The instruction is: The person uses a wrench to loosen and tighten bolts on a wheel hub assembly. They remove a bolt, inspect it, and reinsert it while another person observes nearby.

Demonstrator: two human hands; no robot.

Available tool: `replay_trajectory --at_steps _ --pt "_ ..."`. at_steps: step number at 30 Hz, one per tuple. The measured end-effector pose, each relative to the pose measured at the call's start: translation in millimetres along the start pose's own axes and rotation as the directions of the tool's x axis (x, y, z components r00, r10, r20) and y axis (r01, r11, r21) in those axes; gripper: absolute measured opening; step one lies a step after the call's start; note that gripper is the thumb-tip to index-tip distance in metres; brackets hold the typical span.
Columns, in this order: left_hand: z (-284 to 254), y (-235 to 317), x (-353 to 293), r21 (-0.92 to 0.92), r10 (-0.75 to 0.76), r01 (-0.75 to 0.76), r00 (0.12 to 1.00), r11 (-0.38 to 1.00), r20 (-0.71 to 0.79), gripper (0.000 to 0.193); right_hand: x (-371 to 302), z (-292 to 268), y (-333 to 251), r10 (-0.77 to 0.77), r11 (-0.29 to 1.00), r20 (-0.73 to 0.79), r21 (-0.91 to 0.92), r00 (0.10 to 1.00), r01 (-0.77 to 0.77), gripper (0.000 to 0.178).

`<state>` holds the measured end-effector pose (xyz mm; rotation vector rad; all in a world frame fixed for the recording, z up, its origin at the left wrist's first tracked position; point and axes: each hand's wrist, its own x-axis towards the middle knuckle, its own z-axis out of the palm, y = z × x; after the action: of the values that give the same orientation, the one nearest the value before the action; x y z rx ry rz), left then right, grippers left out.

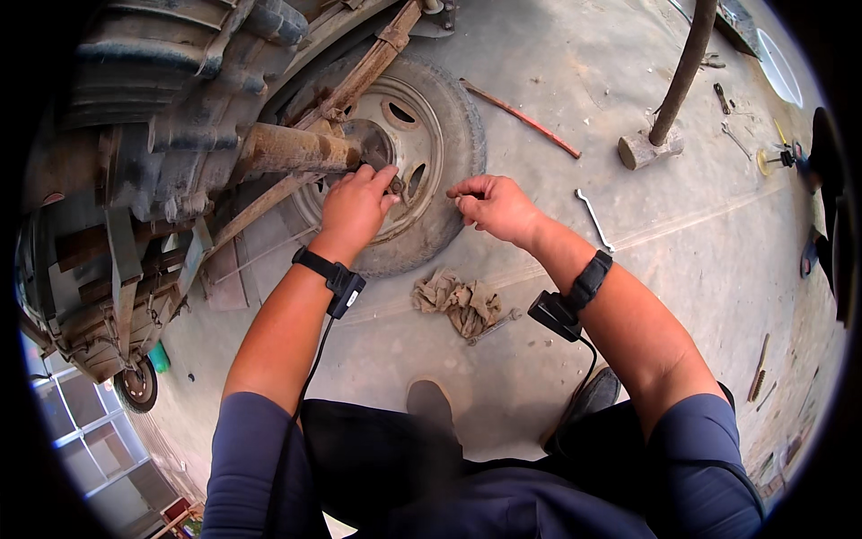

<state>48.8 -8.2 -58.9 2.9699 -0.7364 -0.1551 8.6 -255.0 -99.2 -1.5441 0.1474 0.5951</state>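
A truck wheel (pixel 438 202) with a worn black tyre and a cream rim stands under the vehicle. At its rusty hub (pixel 370 139) is my left hand (pixel 353 208), thumb and forefinger curled about a small dark piece at the hub's edge; its kind is unclear. My right hand (pixel 499 208) hovers just right of the tyre, fingers pinched together. Something tiny may sit at its fingertips, too small to name. Below the wheel, on the floor, lie a crumpled brown rag (pixel 456 301) and a wrench (pixel 496 327) beside it.
A rusty axle tube (pixel 296 148) and leaf springs fill the upper left. On the concrete lie a red bar (pixel 525 119), a wrench (pixel 593 218) and scattered tools at far right. A wooden-headed mallet (pixel 648 148) stands with its handle up. My shoes (pixel 593 395) are below.
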Motion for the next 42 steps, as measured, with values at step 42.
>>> replay_trajectory --at_steps 42 --pt "15.8 -11.5 -13.4 -0.173 -0.129 0.109 0.986 0.979 -0.108 0.032 -6.2 11.1 14.0 0.094 0.995 -0.010 0.046 0.995 -0.094 0.025"
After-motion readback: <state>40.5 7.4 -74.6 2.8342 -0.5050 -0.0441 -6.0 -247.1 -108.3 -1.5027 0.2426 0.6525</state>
